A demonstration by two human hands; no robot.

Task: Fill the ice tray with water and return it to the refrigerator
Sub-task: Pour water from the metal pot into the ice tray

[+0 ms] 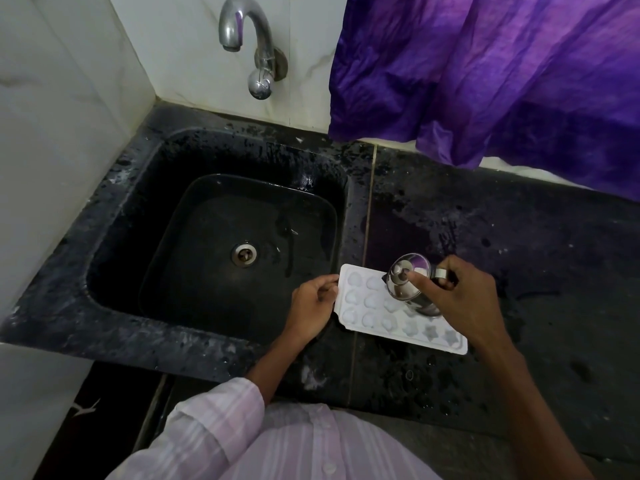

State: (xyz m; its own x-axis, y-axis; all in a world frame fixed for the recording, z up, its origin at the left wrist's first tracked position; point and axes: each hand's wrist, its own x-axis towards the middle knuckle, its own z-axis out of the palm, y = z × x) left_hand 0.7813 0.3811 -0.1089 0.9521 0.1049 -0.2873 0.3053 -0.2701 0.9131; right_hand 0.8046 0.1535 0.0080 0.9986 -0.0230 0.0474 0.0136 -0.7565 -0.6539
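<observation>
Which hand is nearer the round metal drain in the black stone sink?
Left. The left hand grips the end of the white plastic ice tray, just right of the round metal drain; the right hand holds a lidded steel jug over the tray, farther right.

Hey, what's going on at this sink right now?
A person is filling a white ice tray that lies on the black counter beside the sink. The left hand grips the tray's left end, while the right hand holds a lidded steel jug tilted over the tray's middle, forefinger on the lid knob. No stream of water can be made out, and the tap is not running.
</observation>
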